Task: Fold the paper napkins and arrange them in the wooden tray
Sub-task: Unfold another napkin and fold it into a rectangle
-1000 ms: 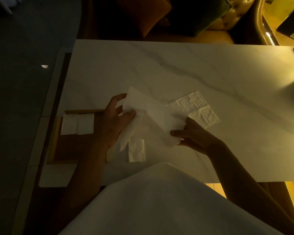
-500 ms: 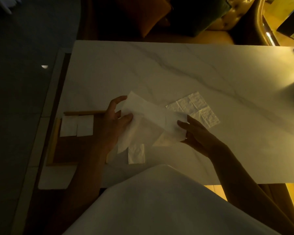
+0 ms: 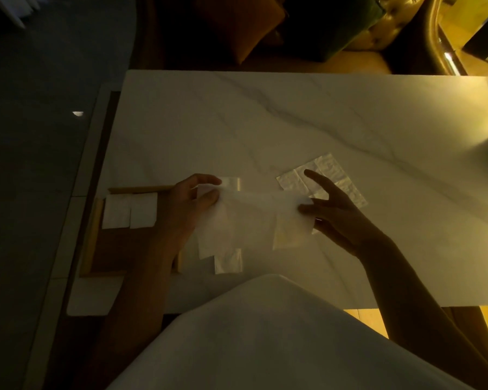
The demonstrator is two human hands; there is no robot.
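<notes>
Since a second ago the held napkin (image 3: 248,220) has been drawn out from a slanted, bunched sheet into a wide band stretched sideways between the two hands, and the right hand (image 3: 335,213) has spread its fingers; the left hand (image 3: 189,205) has hardly shifted.

In the head view the left hand pinches the band's upper left corner between thumb and fingertips; the right hand's thumb lies on the upper right corner with fingers beneath, seemingly pinching it, while its index finger points free up and to the left. The sheet hangs just above the pale marble surface (image 3: 265,122); under its lower edge a small folded napkin (image 3: 228,262) lies on the surface.

The wooden tray (image 3: 91,237) sits at the surface's left end, partly under the left forearm; two folded napkins (image 3: 116,211) lie side by side, touching, at its far end. A flat napkin (image 3: 334,171) lies spread on the surface behind the right hand.
</notes>
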